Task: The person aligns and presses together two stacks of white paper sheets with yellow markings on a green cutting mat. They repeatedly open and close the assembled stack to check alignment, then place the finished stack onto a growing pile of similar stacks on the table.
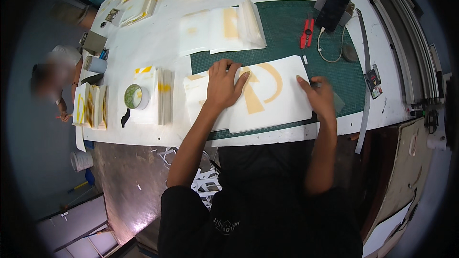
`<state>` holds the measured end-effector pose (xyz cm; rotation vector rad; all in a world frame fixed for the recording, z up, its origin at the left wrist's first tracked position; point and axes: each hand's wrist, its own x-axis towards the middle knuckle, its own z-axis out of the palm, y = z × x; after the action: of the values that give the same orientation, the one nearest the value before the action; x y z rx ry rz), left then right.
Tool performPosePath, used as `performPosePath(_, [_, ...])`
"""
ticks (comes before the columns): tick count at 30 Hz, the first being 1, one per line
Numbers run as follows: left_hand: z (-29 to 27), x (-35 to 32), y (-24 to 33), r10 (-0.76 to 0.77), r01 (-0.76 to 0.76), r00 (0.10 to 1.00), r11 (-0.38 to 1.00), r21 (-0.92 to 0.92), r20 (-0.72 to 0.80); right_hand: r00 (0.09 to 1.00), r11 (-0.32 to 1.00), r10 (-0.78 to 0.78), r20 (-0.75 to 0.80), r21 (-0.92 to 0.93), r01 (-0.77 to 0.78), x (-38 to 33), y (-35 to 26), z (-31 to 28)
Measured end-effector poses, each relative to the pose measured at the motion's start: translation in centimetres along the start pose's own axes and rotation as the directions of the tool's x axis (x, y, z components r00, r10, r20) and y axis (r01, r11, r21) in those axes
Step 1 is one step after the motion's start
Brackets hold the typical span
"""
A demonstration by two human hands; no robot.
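Observation:
A white printed sheet with pale orange curved and straight shapes lies at the table's near edge. It overlaps another white sheet on its left, and both rest partly on a green cutting mat. My left hand lies on the sheets near their far edge, thumb and fingers apart. At the right edge of the printed sheet is my right hand, its thumb at the paper and its fingers spread away from it, somewhat blurred. Beyond the sheets sits a stack of similar printed sheets.
A red-handled cutter tool and a dark device with a cable are on the mat. A long metal ruler runs along the right. To the left stand a round tin and paper stacks. Another person is at far left.

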<state>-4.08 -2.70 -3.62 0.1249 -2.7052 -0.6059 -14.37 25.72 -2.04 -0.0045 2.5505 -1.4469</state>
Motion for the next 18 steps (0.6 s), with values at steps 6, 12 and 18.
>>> performPosePath(6, [0.2, 0.0, -0.2, 0.018, -0.03, 0.997, 0.987, 0.16, 0.072, 0.86, 0.953, 0.174, 0.481, 0.14, -0.27, 1.3, -2.5, -0.9])
performPosePath(12, [0.9, 0.5, 0.2, -0.065, 0.011, 0.978, 0.964, 0.264, 0.197, 0.86, 0.968, 0.026, 0.51, 0.202, -0.15, 0.8, -1.9, -1.8])
performPosePath(18, [1.2, 0.7, -1.8, -0.102, 0.068, 0.965, 0.987, 0.143, 0.243, 0.795, 0.954, -0.227, 0.563, 0.292, 0.065, 0.7, -1.5, -2.8])
